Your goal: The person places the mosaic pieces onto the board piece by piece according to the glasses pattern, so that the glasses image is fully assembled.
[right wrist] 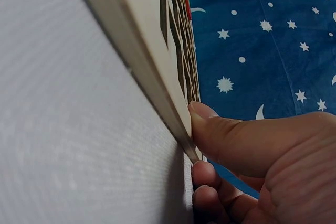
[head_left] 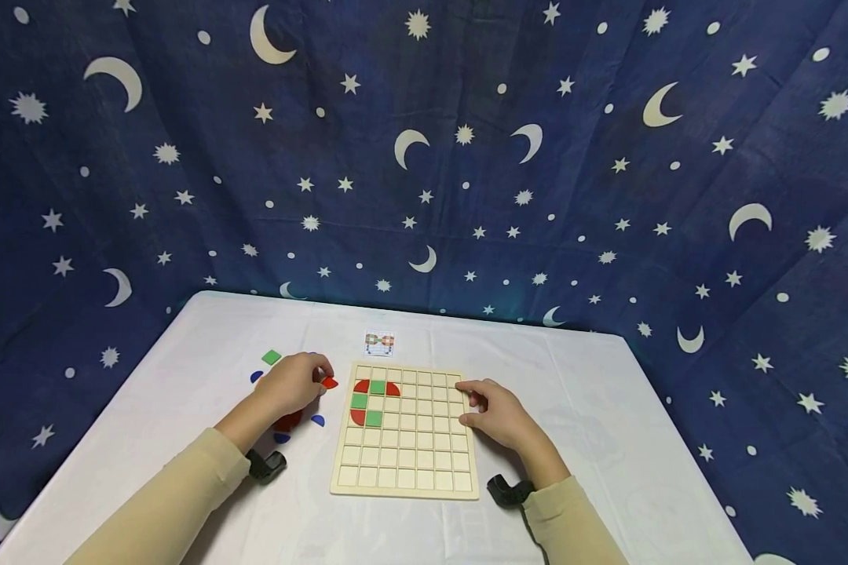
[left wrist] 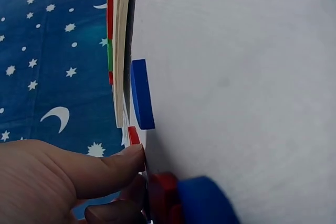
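Note:
A wooden grid board (head_left: 406, 439) lies flat on the white table, with red and green pieces (head_left: 371, 396) set in its top-left cells. My left hand (head_left: 319, 378) is left of the board, its curled fingers pinching a small red piece (head_left: 330, 382); in the left wrist view the thumb (left wrist: 113, 166) touches that red piece (left wrist: 133, 136). My right hand (head_left: 470, 402) holds the board's right edge. In the right wrist view its thumb (right wrist: 220, 129) presses on the board's rim (right wrist: 142, 61) with the fingers curled below.
Loose pieces lie around the left hand: a green square (head_left: 272, 357), blue pieces (head_left: 317, 421) and a larger red piece (head_left: 288, 420). A small pattern card (head_left: 379, 342) lies beyond the board. A starry blue cloth (head_left: 466, 157) hangs behind the table.

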A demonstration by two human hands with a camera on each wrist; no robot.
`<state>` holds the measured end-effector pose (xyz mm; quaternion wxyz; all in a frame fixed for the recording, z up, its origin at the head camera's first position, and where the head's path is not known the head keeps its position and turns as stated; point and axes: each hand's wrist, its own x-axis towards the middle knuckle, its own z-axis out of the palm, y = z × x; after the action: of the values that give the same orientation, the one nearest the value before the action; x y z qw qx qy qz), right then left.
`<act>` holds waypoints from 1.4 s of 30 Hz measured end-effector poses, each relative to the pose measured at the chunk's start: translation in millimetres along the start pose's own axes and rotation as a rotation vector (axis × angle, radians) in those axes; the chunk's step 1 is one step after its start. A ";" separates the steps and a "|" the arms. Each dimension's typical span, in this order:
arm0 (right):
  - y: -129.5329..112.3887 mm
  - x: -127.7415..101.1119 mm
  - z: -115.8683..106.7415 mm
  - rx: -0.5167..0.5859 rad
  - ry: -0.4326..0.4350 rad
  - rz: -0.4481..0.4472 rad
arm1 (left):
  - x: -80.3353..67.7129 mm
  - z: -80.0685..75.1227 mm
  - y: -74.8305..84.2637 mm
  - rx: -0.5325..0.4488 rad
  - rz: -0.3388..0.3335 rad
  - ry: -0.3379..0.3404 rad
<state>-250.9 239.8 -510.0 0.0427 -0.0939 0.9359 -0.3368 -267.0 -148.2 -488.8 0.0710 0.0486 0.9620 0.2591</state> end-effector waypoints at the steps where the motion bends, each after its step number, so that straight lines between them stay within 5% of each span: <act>1: 0.3 0.2 0.0 0.000 0.000 0.001 | -0.2 -0.4 0.6 0.006 0.008 -0.003; 8: 0.2 -1.6 0.3 0.009 -0.002 0.000 | -5.2 0.1 6.2 0.037 0.058 -0.005; 23: 1.2 -0.5 -0.2 -0.004 -0.009 0.003 | -32.3 23.7 52.6 -0.207 0.117 -0.018; 30: 0.7 -0.6 -0.1 0.005 0.001 -0.002 | -37.2 40.3 73.8 -0.202 0.169 -0.015; 42: -0.7 -0.2 -0.5 0.003 0.002 -0.004 | -36.2 53.3 83.5 -0.141 0.221 0.033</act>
<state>-250.6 239.6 -509.1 0.0413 -0.0953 0.9353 -0.3384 -218.0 -54.8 -488.2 0.0295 0.1450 0.9312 0.3332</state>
